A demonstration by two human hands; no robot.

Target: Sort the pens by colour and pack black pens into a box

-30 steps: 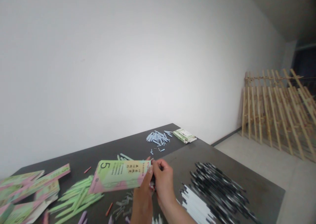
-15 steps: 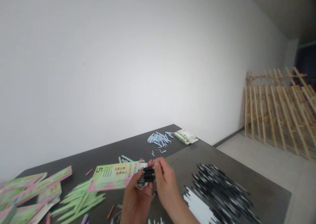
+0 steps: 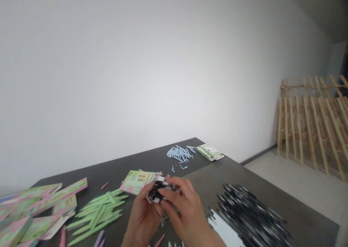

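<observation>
A green, yellow and pink carton (image 3: 137, 181) with the number 5 on it is gripped near its open end by my left hand (image 3: 144, 214). Dark pen ends (image 3: 157, 190) show in that opening, with white flaps around them. The fingers of my right hand (image 3: 183, 205) are curled against these pen ends at the mouth of the carton. How many pens they pinch is hidden. Right of my hands lies a big pile of black pens (image 3: 250, 214), beside a pale sheet-like stack (image 3: 225, 230).
Light green pens (image 3: 100, 210) are heaped at left, with several cartons (image 3: 51, 200) beyond them. Small blue pieces (image 3: 179, 152) and another green-white carton (image 3: 210, 152) lie at the far end of the dark table. Bamboo racks (image 3: 312, 127) lean at the right wall.
The carton has swung so its open end faces me more, and its long side looks shorter. My right fingers have moved over the pen ends. The whole view has shifted slightly.
</observation>
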